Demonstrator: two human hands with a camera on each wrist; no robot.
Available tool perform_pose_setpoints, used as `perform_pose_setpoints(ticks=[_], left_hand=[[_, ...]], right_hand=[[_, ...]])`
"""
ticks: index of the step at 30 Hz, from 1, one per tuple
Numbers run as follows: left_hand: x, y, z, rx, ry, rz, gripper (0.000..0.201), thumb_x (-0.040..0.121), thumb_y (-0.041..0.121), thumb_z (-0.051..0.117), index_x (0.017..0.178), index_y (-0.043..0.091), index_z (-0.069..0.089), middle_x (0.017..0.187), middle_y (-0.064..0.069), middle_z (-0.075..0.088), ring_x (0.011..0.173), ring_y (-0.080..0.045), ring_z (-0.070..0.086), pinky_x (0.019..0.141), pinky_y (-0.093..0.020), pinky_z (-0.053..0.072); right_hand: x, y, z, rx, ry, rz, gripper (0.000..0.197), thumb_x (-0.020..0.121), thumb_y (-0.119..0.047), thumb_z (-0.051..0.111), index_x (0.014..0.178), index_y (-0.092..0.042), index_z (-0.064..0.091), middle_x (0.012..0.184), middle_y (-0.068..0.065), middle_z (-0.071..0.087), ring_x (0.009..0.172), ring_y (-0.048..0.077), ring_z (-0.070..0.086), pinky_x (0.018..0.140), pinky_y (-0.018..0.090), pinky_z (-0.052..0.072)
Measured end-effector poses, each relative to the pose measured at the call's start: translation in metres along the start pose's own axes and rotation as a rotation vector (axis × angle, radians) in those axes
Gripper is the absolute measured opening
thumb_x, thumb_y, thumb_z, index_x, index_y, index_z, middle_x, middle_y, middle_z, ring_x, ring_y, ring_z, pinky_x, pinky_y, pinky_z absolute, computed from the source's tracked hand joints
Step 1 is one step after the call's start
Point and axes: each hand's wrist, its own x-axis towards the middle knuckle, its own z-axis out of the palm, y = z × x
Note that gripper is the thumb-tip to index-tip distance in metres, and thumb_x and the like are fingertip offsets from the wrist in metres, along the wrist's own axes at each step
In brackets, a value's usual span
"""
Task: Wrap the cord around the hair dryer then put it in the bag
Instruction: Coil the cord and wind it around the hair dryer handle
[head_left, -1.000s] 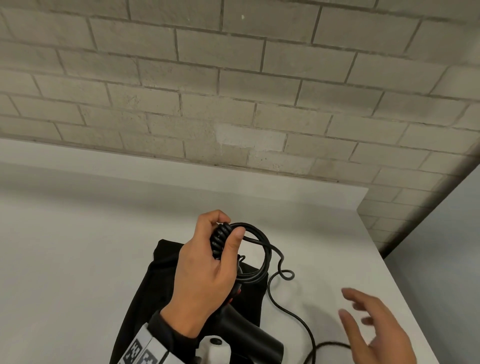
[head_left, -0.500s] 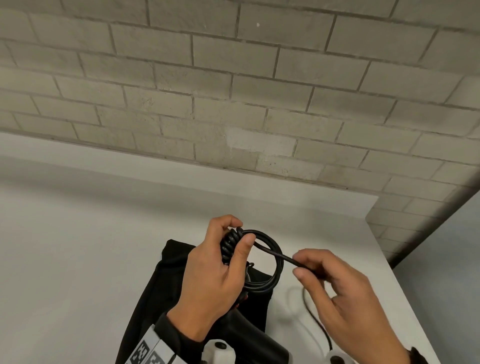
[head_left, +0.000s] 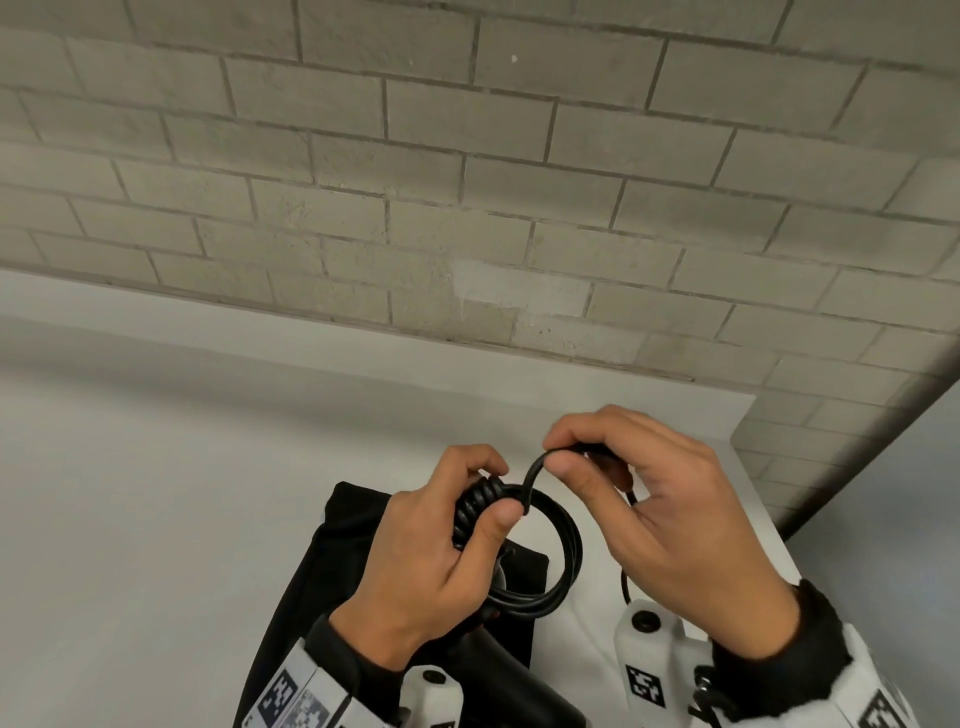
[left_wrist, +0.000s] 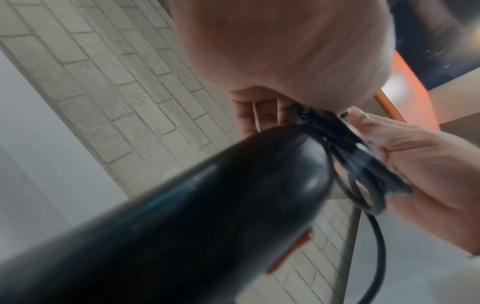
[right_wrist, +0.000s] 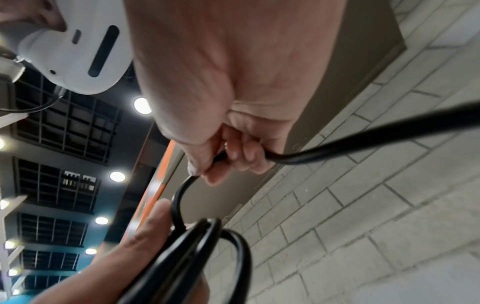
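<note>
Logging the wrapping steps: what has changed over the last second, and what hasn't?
The right hand, empty and open a second ago, took hold of the loose cord and carried it up over the coil. The left hand still grips the coil and hair dryer above the black bag.

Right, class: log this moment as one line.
left hand: grips cord coil | right hand: pinches loose cord | hair dryer: over bag
</note>
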Motion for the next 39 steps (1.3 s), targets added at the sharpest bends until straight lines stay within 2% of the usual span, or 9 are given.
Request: perform_pose_setpoints(ticks=[4, 9, 14, 17, 19, 23, 29, 34, 39], left_hand=[[-0.002, 0.003, 0.0, -0.036, -0.006, 0.03, 0.043, 0.081, 0.059, 0.062, 0.107, 0.028, 0.047, 0.068, 0.005, 0.06, 0.047, -0.006, 0.055, 0.047, -0.011, 0.041], [-0.003, 0.002, 0.004, -0.046, 0.035, 0.039, 0.038, 0.076, 0.038, 0.077, 0.096, 0.027, 0.047, 0.071, 0.008, 0.063, 0.049, -0.005, 0.058, 0.049, -0.009, 0.042], [-0.005, 0.002, 0.006, -0.085, 0.049, 0.054, 0.035, 0.076, 0.037, 0.074, 0.096, 0.026, 0.047, 0.081, 0.012, 0.066, 0.056, -0.001, 0.063, 0.051, -0.008, 0.045], [-0.006, 0.004, 0.006, -0.128, 0.053, 0.062, 0.036, 0.082, 0.047, 0.069, 0.101, 0.031, 0.044, 0.077, 0.022, 0.064, 0.054, 0.003, 0.06, 0.051, -0.007, 0.043], [-0.007, 0.004, 0.007, -0.153, 0.058, 0.07, 0.036, 0.085, 0.05, 0.064, 0.107, 0.035, 0.041, 0.07, 0.013, 0.064, 0.046, -0.002, 0.056, 0.045, -0.012, 0.042], [-0.005, 0.002, 0.007, -0.107, 0.053, 0.116, 0.042, 0.088, 0.049, 0.061, 0.12, 0.032, 0.041, 0.065, 0.004, 0.06, 0.045, -0.007, 0.055, 0.043, -0.019, 0.045], [-0.007, -0.002, 0.008, -0.072, 0.103, 0.102, 0.033, 0.092, 0.047, 0.057, 0.111, 0.021, 0.055, 0.067, 0.005, 0.069, 0.055, -0.005, 0.066, 0.051, -0.023, 0.052], [-0.004, 0.0, 0.009, -0.055, 0.115, 0.069, 0.03, 0.093, 0.049, 0.054, 0.102, 0.021, 0.054, 0.064, 0.008, 0.062, 0.05, -0.002, 0.06, 0.046, -0.018, 0.047], [-0.003, 0.002, 0.008, -0.042, 0.078, 0.032, 0.029, 0.093, 0.05, 0.053, 0.099, 0.022, 0.058, 0.067, 0.017, 0.058, 0.056, -0.002, 0.058, 0.054, -0.012, 0.045]], right_hand=[[0.006, 0.002, 0.007, 0.111, -0.009, 0.104, 0.005, 0.09, -0.026, 0.062, 0.091, -0.024, 0.067, 0.072, -0.024, 0.055, 0.061, 0.008, 0.048, 0.061, 0.013, 0.041], [0.002, 0.007, 0.016, 0.266, -0.034, 0.245, 0.008, 0.091, -0.034, 0.06, 0.089, -0.028, 0.065, 0.075, 0.002, 0.065, 0.067, 0.026, 0.06, 0.066, 0.043, 0.05], [-0.002, 0.012, 0.022, 0.353, -0.049, 0.363, 0.01, 0.089, -0.028, 0.063, 0.081, -0.022, 0.067, 0.073, -0.001, 0.069, 0.07, 0.013, 0.066, 0.066, 0.025, 0.053], [-0.005, 0.013, 0.028, 0.395, -0.102, 0.414, 0.019, 0.09, -0.031, 0.063, 0.077, -0.02, 0.068, 0.07, 0.004, 0.068, 0.066, 0.024, 0.064, 0.064, 0.039, 0.052], [-0.007, 0.013, 0.031, 0.468, -0.122, 0.457, 0.023, 0.091, -0.031, 0.063, 0.073, -0.016, 0.068, 0.066, 0.009, 0.065, 0.061, 0.029, 0.057, 0.062, 0.044, 0.049], [-0.009, 0.013, 0.031, 0.567, -0.142, 0.527, 0.029, 0.087, -0.034, 0.063, 0.069, -0.012, 0.068, 0.058, 0.002, 0.056, 0.055, 0.012, 0.047, 0.057, 0.029, 0.04], [-0.02, 0.015, 0.03, 0.685, -0.179, 0.49, 0.043, 0.097, -0.036, 0.049, 0.075, -0.004, 0.069, 0.057, -0.007, 0.059, 0.054, 0.004, 0.054, 0.057, 0.016, 0.042], [-0.034, 0.017, 0.028, 0.674, -0.295, 0.425, 0.015, 0.081, -0.022, 0.074, 0.085, -0.009, 0.069, 0.068, -0.005, 0.063, 0.064, 0.006, 0.058, 0.062, 0.018, 0.046], [-0.039, 0.018, 0.033, 0.544, -0.2, 0.454, 0.013, 0.082, -0.025, 0.074, 0.075, -0.016, 0.068, 0.063, -0.001, 0.059, 0.059, 0.009, 0.055, 0.059, 0.024, 0.045]])
